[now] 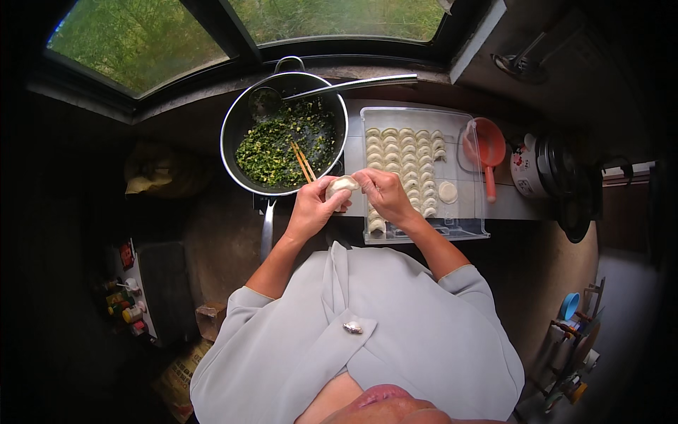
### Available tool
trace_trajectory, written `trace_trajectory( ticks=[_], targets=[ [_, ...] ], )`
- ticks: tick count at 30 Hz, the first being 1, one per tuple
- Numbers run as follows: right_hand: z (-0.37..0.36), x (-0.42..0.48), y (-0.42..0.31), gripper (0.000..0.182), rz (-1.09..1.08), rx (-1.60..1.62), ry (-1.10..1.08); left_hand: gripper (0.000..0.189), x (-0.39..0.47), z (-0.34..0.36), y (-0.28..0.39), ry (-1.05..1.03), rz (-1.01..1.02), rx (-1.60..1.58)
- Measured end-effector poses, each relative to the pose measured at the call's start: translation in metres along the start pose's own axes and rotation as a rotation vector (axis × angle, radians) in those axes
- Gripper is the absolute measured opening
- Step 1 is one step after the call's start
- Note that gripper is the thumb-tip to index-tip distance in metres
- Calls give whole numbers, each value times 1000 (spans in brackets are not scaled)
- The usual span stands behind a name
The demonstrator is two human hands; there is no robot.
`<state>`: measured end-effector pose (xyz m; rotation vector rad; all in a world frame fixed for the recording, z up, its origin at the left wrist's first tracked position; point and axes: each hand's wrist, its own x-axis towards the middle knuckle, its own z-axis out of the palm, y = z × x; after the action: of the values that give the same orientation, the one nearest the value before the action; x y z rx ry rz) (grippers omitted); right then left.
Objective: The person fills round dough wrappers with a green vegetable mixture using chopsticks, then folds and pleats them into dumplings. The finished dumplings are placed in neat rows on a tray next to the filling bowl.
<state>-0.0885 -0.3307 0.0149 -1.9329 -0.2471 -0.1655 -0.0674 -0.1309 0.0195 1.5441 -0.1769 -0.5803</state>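
Observation:
Between my two hands is a pale, half-moon dumpling (343,184), its edge turned upward. My left hand (313,208) cups it from the left, thumb across its front. The fingertips of my right hand (386,192) pinch its right end. Just beyond my left hand stands a deep pan (226,151) of chopped green filling (273,153). A pair of wooden chopsticks (303,162) and a long-handled metal ladle (365,84) rest in it. Under and past my right hand lies a clear plastic tray (460,123) with rows of folded dumplings (407,153) and one flat round dough wrapper (448,193).
A coral plastic dipper (487,148) stands right of the tray, beside a white rice cooker (529,167). The pan's handle (268,228) points towards me over the counter edge. Behind the counter is a window (339,21). Bottles and jars (130,307) stand low on the left.

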Motion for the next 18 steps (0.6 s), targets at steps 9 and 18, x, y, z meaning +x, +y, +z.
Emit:
trace_trajectory(
  ticks=[9, 18],
  targets=[
    [-7, -8, 8, 18, 29, 3, 36, 25, 3, 16, 1, 5, 29, -44],
    [-12, -20, 21, 20, 20, 31, 105, 27, 12, 29, -2, 0, 7, -103]
  ],
)
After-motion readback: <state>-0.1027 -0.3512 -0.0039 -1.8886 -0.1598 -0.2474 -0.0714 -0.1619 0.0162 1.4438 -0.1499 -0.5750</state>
